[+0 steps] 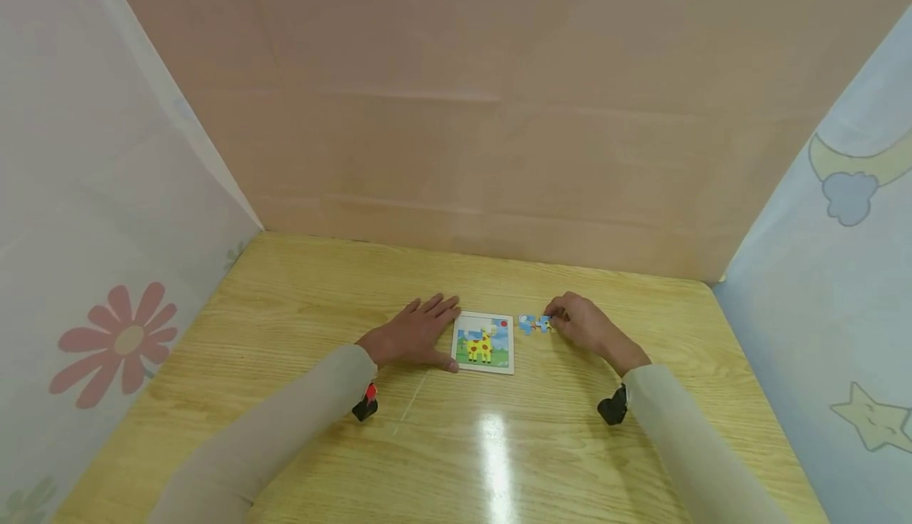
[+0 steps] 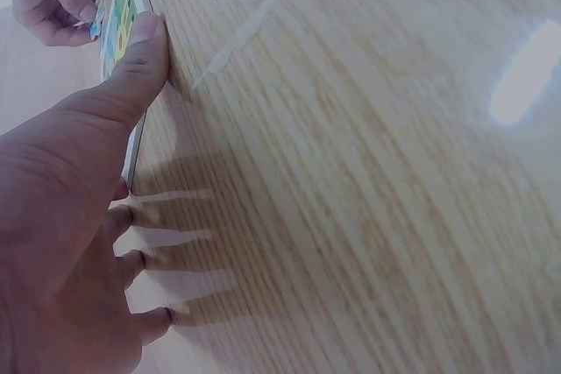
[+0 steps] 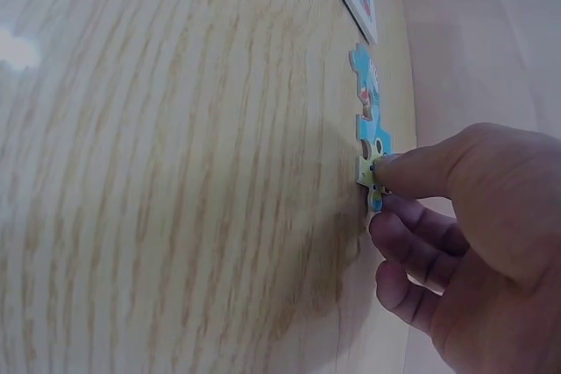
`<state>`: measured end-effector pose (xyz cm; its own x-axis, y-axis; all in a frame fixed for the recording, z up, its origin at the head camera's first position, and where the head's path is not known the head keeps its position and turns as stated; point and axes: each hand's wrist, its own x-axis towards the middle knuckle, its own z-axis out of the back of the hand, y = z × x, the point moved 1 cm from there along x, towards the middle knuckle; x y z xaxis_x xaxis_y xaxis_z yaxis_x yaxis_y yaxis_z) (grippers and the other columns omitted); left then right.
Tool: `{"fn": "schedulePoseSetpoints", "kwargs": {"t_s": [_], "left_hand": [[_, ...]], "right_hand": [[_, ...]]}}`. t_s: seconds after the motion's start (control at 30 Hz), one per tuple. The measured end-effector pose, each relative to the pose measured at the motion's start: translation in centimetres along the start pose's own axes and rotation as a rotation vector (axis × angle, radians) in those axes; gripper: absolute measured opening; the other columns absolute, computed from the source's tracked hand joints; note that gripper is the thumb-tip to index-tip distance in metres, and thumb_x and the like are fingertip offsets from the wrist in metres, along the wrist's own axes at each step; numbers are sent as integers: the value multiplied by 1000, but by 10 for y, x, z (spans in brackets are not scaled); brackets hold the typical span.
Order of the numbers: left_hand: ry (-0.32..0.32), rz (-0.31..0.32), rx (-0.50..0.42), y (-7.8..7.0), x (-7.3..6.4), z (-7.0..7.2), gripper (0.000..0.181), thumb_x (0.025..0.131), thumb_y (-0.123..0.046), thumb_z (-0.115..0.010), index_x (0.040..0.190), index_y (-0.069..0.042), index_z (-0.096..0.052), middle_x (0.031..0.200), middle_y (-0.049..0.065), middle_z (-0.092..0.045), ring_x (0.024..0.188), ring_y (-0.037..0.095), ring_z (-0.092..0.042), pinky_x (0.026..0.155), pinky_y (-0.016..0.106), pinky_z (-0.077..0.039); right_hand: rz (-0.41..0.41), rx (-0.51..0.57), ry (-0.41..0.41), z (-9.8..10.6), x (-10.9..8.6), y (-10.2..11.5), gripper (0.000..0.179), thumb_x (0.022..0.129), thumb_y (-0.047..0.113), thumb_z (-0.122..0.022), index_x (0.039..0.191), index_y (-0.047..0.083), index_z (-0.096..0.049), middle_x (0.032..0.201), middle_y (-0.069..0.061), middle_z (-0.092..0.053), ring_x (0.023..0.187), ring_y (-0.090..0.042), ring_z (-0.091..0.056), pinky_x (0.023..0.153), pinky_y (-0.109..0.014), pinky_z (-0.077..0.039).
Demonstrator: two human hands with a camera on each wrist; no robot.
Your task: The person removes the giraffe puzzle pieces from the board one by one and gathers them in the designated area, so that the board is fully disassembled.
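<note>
A small framed jigsaw puzzle (image 1: 484,370) with a yellow giraffe lies on the table; pieces fill much of it, while its upper left shows bare white. My left hand (image 1: 420,334) is spread at its left side, the thumb (image 2: 147,45) at the near-left corner and the other fingers straight along the edge. To the right of the frame, my right hand (image 1: 580,324) pinches a blue and yellow puzzle piece (image 3: 366,164) between thumb and fingers. Another blue puzzle piece (image 1: 526,324) lies between that piece and the frame, next to the held one.
The wooden table (image 1: 321,286) ends at a plain tan back wall (image 1: 463,152). Side panels stand left and right, one with a pink flower (image 1: 128,340), the other with a moon and a star (image 1: 872,417). Light glares off the tabletop in front of the puzzle.
</note>
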<state>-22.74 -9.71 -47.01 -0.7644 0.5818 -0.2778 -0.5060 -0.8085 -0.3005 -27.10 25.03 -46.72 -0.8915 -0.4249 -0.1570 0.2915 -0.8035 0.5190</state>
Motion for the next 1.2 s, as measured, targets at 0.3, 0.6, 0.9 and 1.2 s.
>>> {"fn": "schedulePoseSetpoints", "kwargs": {"t_s": [0.3, 0.6, 0.9, 1.2], "left_hand": [[-10, 3, -26, -1, -1, 0, 107, 93, -67, -72, 172, -13, -23, 183, 4, -11, 170, 32, -8, 135, 63, -14], [-5, 6, -26, -1, -1, 0, 108, 93, -68, -71, 172, -15, -22, 183, 3, -9, 171, 31, -7, 136, 62, -13], [-9, 8, -26, -2, -2, 1, 108, 93, -68, -72, 172, -14, -22, 183, 3, -11, 171, 31, -8, 136, 62, -14], [-12, 4, -30, 0, 0, -1, 108, 92, -70, -71, 172, -16, -23, 183, 2, -10, 171, 30, -7, 136, 62, -13]], "right_hand": [[40, -19, -26, -1, -4, 3, 18, 105, 2, -59, 116, 1, -73, 114, -17, -67, 102, -28, -66, 91, -49, -59], [16, 7, 5, 3, -3, 1, 19, 106, 7, -60, 120, 1, -71, 119, -18, -65, 106, -29, -65, 93, -50, -58], [30, 52, 22, 2, 6, 12, 23, 105, 9, -62, 124, -1, -69, 120, -19, -66, 108, -30, -65, 91, -45, -58], [78, 74, 66, -12, 13, 33, 19, 104, 8, -65, 121, 2, -72, 118, -16, -67, 108, -29, -64, 95, -49, -57]]}}
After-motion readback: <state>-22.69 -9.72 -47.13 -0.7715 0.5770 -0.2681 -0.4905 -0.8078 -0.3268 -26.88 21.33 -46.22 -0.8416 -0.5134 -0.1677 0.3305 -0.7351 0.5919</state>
